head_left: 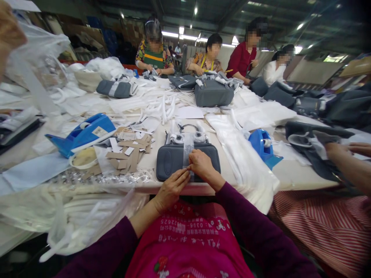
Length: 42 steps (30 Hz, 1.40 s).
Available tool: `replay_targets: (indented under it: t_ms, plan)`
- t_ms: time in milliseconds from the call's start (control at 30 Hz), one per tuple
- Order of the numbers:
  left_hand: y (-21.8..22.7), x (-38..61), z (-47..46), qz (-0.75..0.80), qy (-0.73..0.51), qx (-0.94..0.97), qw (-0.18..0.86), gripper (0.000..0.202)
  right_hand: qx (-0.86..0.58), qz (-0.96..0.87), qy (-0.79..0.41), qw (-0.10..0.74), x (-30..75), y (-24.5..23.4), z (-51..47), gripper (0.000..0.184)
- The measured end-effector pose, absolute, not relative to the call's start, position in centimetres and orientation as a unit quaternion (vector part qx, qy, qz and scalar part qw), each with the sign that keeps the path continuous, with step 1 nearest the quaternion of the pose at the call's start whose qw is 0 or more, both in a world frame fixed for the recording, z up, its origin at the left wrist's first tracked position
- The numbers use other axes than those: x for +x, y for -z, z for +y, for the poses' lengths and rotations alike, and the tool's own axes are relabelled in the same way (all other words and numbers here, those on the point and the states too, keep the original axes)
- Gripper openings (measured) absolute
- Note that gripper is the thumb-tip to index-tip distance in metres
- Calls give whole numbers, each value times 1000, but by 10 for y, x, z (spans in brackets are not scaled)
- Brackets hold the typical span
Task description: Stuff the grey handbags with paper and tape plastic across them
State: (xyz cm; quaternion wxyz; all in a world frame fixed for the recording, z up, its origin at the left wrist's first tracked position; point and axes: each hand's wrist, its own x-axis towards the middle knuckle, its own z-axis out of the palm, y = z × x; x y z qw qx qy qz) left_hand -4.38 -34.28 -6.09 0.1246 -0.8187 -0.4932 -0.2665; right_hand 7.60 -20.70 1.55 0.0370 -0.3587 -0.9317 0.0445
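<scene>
A dark grey handbag [171, 160] lies flat on the table edge right in front of me. A translucent strip [188, 146] runs around its middle, and its wrapped handle parts [189, 137] stick out on the far side. My right hand [201, 164] is curled on top of the bag, its fingers pinched on the strip. From the lower left my left hand [174, 185] reaches in, fingers together, the tips meeting the right hand's at the strip near the bag's front edge. What exactly lies between the fingertips is mostly hidden.
Blue tape dispensers [262, 144] stand right and left of the bag. Cardboard pieces [130, 150] and a tape roll [84, 158] lie left; white foam sheets [243, 154] hang over the edge. A co-worker's hands [342, 150] work at right. Several people and grey bags [214, 92] are across the table.
</scene>
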Motion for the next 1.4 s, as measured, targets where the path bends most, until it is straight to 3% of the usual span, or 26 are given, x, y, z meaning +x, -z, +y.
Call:
replay_targets:
  t_ms: [100, 267, 433, 600, 733, 900, 1100, 1400]
  plan:
    - [67, -41, -344, -514, 254, -812, 110, 48, -346, -935, -57, 40, 76, -13, -203, 3]
    - [67, -40, -345, -517, 230, -815, 124, 47, -317, -934, -127, 104, 79, -6, -198, 20]
    - [67, -41, -344, -522, 218, -811, 148, 51, -290, -848, -298, 328, 134, -16, -183, 22]
    - [72, -41, -342, -518, 231, -808, 162, 51, -533, -658, -132, 515, 269, -35, -117, 29]
    - [74, -41, -340, -517, 236, -804, 175, 50, -686, -543, -200, 442, 347, -38, -65, 23]
    - [73, -42, -340, -510, 246, -804, 183, 52, -689, -527, -332, 371, 360, -25, -46, 23]
    - [73, -42, -339, -507, 241, -808, 179, 52, -671, -517, -358, 393, 353, -25, -37, 21]
    - [77, -43, -337, -502, 248, -812, 167, 64, -637, -502, -326, 485, 364, -23, -82, 41]
